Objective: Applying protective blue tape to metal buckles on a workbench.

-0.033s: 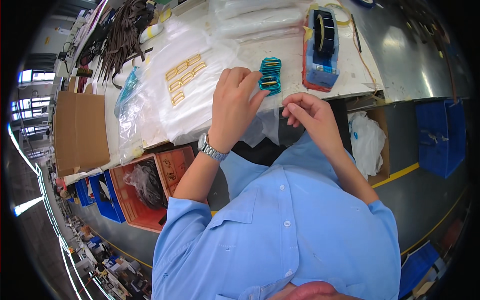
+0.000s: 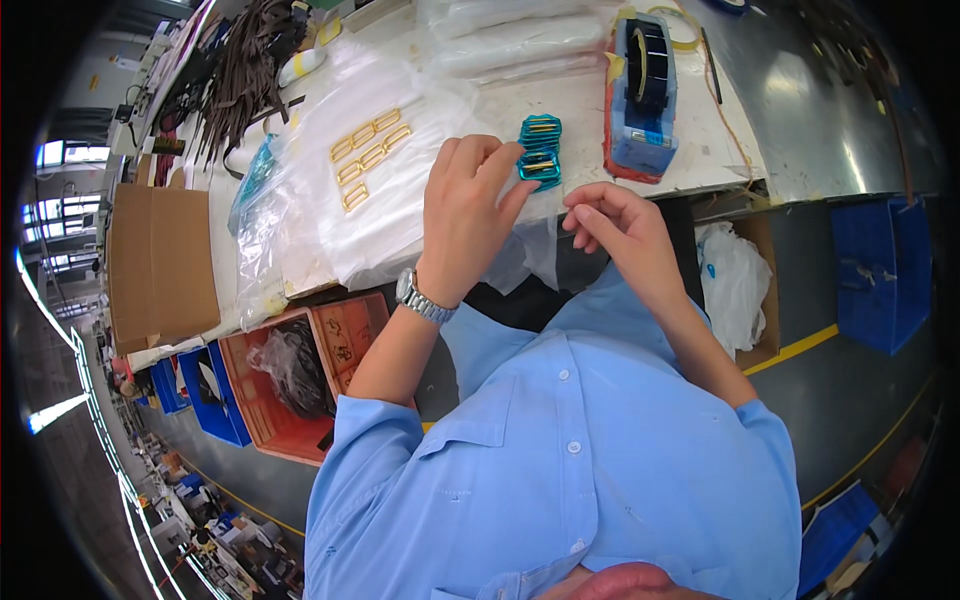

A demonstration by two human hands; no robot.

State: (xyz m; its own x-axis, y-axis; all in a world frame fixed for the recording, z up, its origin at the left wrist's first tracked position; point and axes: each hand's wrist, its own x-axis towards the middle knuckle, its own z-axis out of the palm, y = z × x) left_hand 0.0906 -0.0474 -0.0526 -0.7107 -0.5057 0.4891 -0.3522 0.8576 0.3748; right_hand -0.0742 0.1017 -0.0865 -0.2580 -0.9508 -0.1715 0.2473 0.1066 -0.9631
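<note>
My left hand (image 2: 470, 205) reaches over the white worktable, its thumb and forefinger closed at the left edge of a teal-wrapped buckle (image 2: 540, 168). Gold bars show through the shiny teal wrapping. Directly beyond lies another teal-wrapped buckle (image 2: 541, 128), touching the first or nearly so. To the near right of them, at the table's front edge, hovers my right hand (image 2: 625, 235). Its fingers are loosely curled and a little apart, with nothing visible in them. Several gold slide buckles (image 2: 376, 154) lie in rows on clear plastic film (image 2: 390, 225) to the left.
A blue tape dispenser (image 2: 645, 145) with a dark roll stands right of the buckles. Plastic bags (image 2: 520, 45) lie at the back, brown straps (image 2: 245, 75) at the far left. Below the table are an orange crate (image 2: 270, 400), a blue bin (image 2: 875, 280) and a box with white bags (image 2: 733, 285).
</note>
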